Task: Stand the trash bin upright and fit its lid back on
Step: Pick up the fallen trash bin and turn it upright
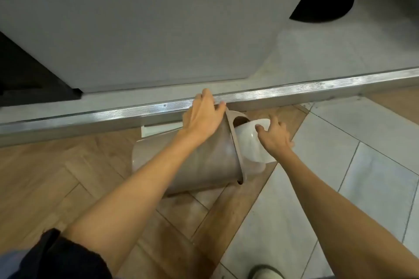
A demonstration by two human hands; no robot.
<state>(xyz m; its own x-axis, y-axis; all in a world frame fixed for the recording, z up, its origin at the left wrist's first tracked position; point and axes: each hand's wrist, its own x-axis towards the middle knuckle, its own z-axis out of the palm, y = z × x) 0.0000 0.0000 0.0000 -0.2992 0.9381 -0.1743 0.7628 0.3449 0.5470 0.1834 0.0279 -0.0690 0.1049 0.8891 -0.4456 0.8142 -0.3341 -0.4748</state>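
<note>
A grey-brown plastic trash bin [204, 165] lies on its side on the floor, its open mouth facing right. My left hand [204, 118] rests on the upper side of the bin near its rim, fingers curled over the edge. The white domed lid [251, 142] sits tilted against the bin's mouth. My right hand [275, 136] grips the lid's right side, thumb on its curved face.
A metal-edged step [294, 92] runs across just behind the bin, with a grey raised floor and a grey block [147, 36] above it. Wood herringbone flooring lies left, white tiles [362, 165] right. A white flat piece [158, 129] lies behind the bin. My shoe [265, 273] shows at the bottom.
</note>
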